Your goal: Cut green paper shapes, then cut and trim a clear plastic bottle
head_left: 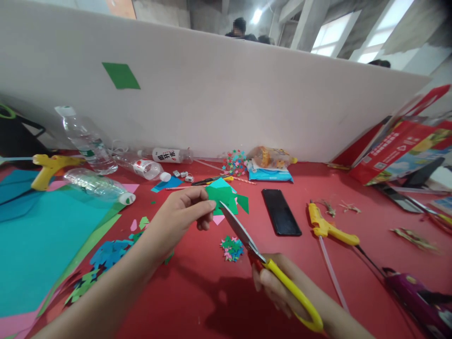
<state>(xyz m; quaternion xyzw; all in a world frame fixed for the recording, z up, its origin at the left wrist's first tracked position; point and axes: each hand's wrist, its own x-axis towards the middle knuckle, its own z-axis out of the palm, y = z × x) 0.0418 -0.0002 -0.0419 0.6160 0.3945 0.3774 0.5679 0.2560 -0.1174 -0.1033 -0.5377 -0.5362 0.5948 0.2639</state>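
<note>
My left hand (180, 212) pinches a green paper piece (226, 195) by its left edge and holds it above the red table (197, 287). My right hand (282, 287) grips yellow-handled scissors (268, 266). Their blades point up and left, and the tip reaches the paper right beside my left fingertips. Just below the paper, a small heap of cut paper stars (232, 248) lies on the table.
A black phone (281, 212) lies right of the paper. Yellow glue guns (326, 227) (49, 168) rest at right and far left. Coloured paper sheets (38, 235), plastic bottles (90, 141), a wipes packet (270, 173) and red boxes (399, 150) line the white partition (212, 94).
</note>
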